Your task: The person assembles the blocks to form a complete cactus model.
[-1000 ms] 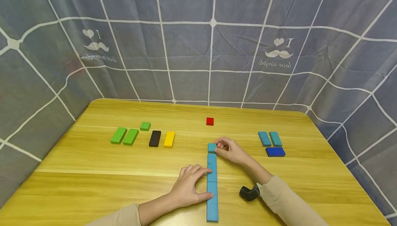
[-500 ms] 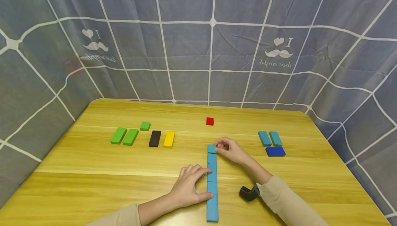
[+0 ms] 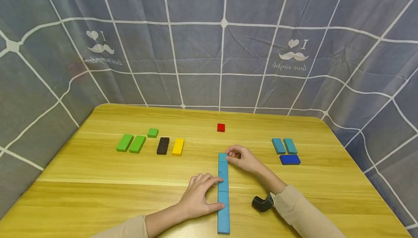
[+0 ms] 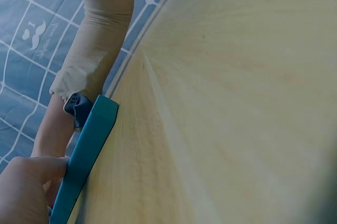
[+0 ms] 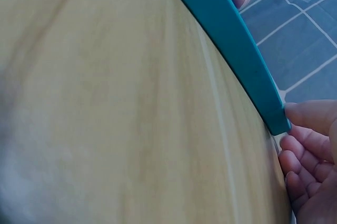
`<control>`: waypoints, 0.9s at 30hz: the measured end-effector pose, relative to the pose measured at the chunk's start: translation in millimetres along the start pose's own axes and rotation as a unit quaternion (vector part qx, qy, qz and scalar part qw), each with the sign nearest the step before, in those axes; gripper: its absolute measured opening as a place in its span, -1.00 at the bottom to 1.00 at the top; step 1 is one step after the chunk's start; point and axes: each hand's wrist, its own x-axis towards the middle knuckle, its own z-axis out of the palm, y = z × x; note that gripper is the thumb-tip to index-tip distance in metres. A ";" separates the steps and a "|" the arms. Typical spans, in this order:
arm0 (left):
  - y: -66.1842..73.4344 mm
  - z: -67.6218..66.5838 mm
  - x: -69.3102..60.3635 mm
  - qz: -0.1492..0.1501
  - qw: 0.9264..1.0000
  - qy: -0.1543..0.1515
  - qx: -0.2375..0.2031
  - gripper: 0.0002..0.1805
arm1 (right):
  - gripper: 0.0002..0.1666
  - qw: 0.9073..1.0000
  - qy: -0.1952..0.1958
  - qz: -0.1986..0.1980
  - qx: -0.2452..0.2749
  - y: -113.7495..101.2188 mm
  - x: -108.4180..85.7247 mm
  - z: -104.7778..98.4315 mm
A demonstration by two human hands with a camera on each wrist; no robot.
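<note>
A row of light-blue wooden blocks runs away from me in the head view: a near long block, another long block and a small blue block at the far end, all end to end. My left hand rests its index fingertip on the middle block and its thumb on the near one. With thumb and index finger, my right hand pinches the small block at its right side; the other fingers are curled. The blue row stands as a strip beside my left hand in the left wrist view.
Green blocks, a black block and a yellow block lie at the left. A red block lies far ahead. At the right are two teal-blue blocks and a dark-blue block. A curtain surrounds the table.
My right hand has drawn the small blue block slightly toward me, and the gap before the middle block has closed. My left hand has stayed in place.
</note>
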 end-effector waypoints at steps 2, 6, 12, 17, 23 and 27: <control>0.2 -0.1 0.0 -0.001 1.000 0.001 0.000 -0.37 | -0.78 1.000 0.001 -0.004 -0.003 0.4 -0.4 0.1; 0.4 -0.3 -0.2 0.000 1.000 0.002 0.000 -0.37 | -0.78 1.000 0.000 -0.008 -0.005 0.7 -0.3 0.4; 0.5 -0.4 -0.4 0.000 1.000 0.001 0.001 -0.37 | -0.74 1.000 0.010 -0.009 0.024 17.1 2.7 -2.1; 0.4 0.1 -0.4 0.001 1.000 0.002 0.001 -0.37 | -0.68 0.998 0.050 -0.015 0.018 32.8 -2.6 -20.8; 0.0 1.1 -1.1 0.002 1.000 0.004 -0.005 -0.38 | -0.61 0.995 0.092 -0.025 -0.034 40.3 -31.5 -62.6; -0.3 1.5 -1.8 0.004 1.000 0.006 -0.005 -0.38 | -0.60 0.990 0.123 -0.038 -0.062 55.0 -56.2 -88.0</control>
